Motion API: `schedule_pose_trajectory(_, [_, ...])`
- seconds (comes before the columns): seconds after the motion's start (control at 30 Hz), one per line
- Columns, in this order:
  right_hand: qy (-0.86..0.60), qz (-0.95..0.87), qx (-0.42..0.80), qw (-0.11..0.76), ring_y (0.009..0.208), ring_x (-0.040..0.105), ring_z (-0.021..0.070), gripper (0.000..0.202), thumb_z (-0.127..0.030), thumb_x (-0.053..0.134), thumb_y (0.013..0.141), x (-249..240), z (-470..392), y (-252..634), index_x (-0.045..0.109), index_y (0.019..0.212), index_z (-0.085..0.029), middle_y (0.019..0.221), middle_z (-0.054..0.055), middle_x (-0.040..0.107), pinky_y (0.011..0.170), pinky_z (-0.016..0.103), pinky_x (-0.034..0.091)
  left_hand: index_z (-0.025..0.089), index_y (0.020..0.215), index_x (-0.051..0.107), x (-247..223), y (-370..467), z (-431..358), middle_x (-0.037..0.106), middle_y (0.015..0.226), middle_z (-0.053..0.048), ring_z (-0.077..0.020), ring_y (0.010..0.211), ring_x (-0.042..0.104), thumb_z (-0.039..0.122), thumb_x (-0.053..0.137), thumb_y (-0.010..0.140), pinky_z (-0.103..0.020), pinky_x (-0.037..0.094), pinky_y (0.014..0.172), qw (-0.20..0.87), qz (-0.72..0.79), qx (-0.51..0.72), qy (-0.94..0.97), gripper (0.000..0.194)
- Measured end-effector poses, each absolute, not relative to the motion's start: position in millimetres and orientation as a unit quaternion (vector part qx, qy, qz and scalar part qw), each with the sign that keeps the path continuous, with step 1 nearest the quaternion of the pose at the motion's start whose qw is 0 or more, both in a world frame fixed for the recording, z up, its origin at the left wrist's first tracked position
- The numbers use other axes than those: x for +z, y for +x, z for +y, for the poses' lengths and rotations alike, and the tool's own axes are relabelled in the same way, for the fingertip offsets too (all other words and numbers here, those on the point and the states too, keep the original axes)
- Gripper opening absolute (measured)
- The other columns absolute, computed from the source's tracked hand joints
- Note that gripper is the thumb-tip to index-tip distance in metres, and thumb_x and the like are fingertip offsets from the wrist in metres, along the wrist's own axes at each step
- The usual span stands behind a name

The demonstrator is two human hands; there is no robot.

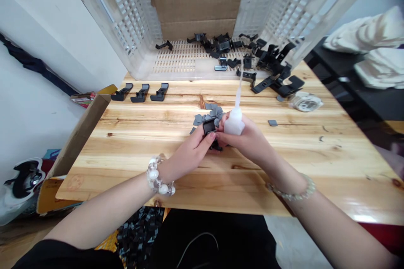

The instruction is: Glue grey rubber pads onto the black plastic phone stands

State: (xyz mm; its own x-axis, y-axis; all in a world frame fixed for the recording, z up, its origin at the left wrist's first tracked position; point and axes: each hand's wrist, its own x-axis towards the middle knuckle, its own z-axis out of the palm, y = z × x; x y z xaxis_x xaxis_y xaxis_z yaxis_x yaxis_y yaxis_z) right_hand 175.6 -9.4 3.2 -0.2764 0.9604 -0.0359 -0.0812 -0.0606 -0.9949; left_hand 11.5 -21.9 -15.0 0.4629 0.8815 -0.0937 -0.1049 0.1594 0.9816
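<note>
My left hand (197,145) is closed on a black plastic part (208,126), held over the middle of the wooden table. Right beside it, my right hand (241,134) wraps round a white squeeze bottle (234,122) whose long thin nozzle points up. The fingertips of both hands meet near the black part. A loose pile of small grey pads (214,112) lies just behind the hands, partly hidden by them. Three black parts (140,93) stand in a row at the back left of the table. One grey pad (272,122) lies apart on the right.
A white plastic crate (189,70) lies open towards me at the back, with many black parts (224,45) in it and spilling out at its right. A clear tape roll (305,101) is at the right. A cardboard box (80,130) stands beyond the left edge.
</note>
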Motion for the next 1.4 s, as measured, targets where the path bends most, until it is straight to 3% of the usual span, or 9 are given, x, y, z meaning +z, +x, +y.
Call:
schedule_pose_trajectory(0.2, [-0.465, -0.44, 0.566, 0.52, 0.049, 0.048, 0.007, 0.044, -0.035, 0.08, 0.07, 3.6, 0.6, 187.5, 0.042, 0.089, -0.023, 0.068, -0.005, 0.056, 0.043, 0.021, 0.038, 0.016, 0.11, 0.049, -3.1, 8.3, -21.5, 0.071, 0.095, -0.011, -0.0239, 0.094, 0.068, 0.049, 0.059, 0.087, -0.038, 0.06, 0.076, 0.719, 0.332, 0.362, 0.492, 0.042])
schedule_pose_trajectory(0.33, [-0.494, -0.431, 0.528, 0.539, 0.059, 0.06, 0.0123, 0.053, -0.047, 0.08, 0.067, 3.5, 8.3, 196.9, 0.039, 0.093, -0.024, 0.077, -0.002, 0.061, 0.039, 0.02, 0.042, 0.016, 0.108, 0.049, -3.8, 5.9, -22.3, 0.073, 0.09, -0.011, -0.024, 0.095, 0.069, 0.048, 0.057, 0.089, -0.04, 0.059, 0.078, 0.729, 0.319, 0.348, 0.495, 0.039])
schedule_pose_trajectory(0.57, [-0.45, -0.453, 0.54, 0.548, 0.065, 0.058, 0.01, 0.035, -0.044, 0.078, 0.071, 6.8, 10.0, 201.6, 0.061, 0.087, -0.018, 0.079, 0.002, 0.061, 0.049, 0.02, 0.048, 0.016, 0.107, 0.049, -6.7, 6.5, -20.7, 0.073, 0.091, -0.011, -0.0225, 0.09, 0.07, 0.047, 0.056, 0.09, -0.038, 0.059, 0.076, 0.73, 0.319, 0.346, 0.495, 0.036])
schedule_pose_trajectory(0.73, [-0.438, -0.392, 0.509, 0.629, 0.051, 0.045, 0.006, 0.034, -0.041, 0.078, 0.07, 18.0, 10.3, 207.8, 0.052, 0.082, -0.022, 0.075, -0.001, 0.061, 0.038, 0.019, 0.031, 0.015, 0.105, 0.047, -5.4, 6.4, -19.6, 0.072, 0.087, -0.01, -0.021, 0.088, 0.07, 0.047, 0.056, 0.09, -0.035, 0.06, 0.071, 0.728, 0.32, 0.351, 0.494, 0.037])
schedule_pose_trajectory(0.87, [-0.409, -0.381, 0.501, 0.661, 0.057, 0.043, 0.0065, 0.03, -0.027, 0.081, 0.066, 22.9, 13.2, 216.2, 0.053, 0.075, -0.023, 0.079, -0.002, 0.057, 0.049, 0.021, 0.04, 0.015, 0.104, 0.047, -7.4, 6.7, -17.7, 0.072, 0.084, -0.009, -0.0204, 0.085, 0.07, 0.047, 0.058, 0.089, -0.035, 0.061, 0.07, 0.728, 0.329, 0.348, 0.49, 0.037])
schedule_pose_trajectory(1.03, [-0.403, -0.42, 0.459, 0.671, 0.065, 0.047, 0.0108, 0.022, -0.035, 0.076, 0.073, 21.8, 15.1, 223.4, 0.056, 0.075, -0.025, 0.081, 0.0, 0.055, 0.055, 0.027, 0.043, 0.016, 0.101, 0.048, -10.9, 6.0, -12.9, 0.072, 0.081, -0.008, -0.0192, 0.081, 0.071, 0.042, 0.057, 0.091, -0.033, 0.06, 0.068, 0.749, 0.338, 0.341, 0.457, 0.029])
schedule_pose_trajectory(1.17, [-0.399, -0.371, 0.444, 0.711, 0.047, 0.031, 0.0059, 0.027, -0.037, 0.074, 0.074, 22.4, 14.1, 222.0, 0.052, 0.071, -0.022, 0.063, -0.003, 0.044, 0.042, 0.024, 0.031, 0.015, 0.101, 0.049, -10.8, 6.2, -10.5, 0.072, 0.076, -0.008, -0.019, 0.075, 0.071, 0.036, 0.052, 0.094, -0.031, 0.059, 0.062, 0.754, 0.359, 0.326, 0.443, 0.023])
schedule_pose_trajectory(1.27, [-0.414, -0.362, 0.403, 0.731, 0.041, 0.028, 0.0065, 0.027, -0.039, 0.071, 0.074, 22.0, 14.0, 220.7, 0.051, 0.068, -0.022, 0.053, -0.005, 0.039, 0.038, 0.024, 0.016, 0.015, 0.101, 0.05, -9.5, 6.5, -10.1, 0.073, 0.074, -0.008, -0.0191, 0.073, 0.071, 0.034, 0.049, 0.095, -0.029, 0.058, 0.059, 0.754, 0.373, 0.305, 0.447, 0.021])
schedule_pose_trajectory(1.4, [-0.408, -0.383, 0.393, 0.73, 0.037, 0.026, 0.0064, 0.028, -0.035, 0.072, 0.074, 21.3, 13.9, 221.4, 0.049, 0.065, -0.023, 0.051, -0.005, 0.038, 0.038, 0.026, 0.012, 0.014, 0.103, 0.05, -7.1, 6.0, -10.3, 0.073, 0.075, -0.009, -0.0193, 0.071, 0.071, 0.029, 0.044, 0.096, -0.029, 0.057, 0.058, 0.76, 0.388, 0.29, 0.434, 0.017])
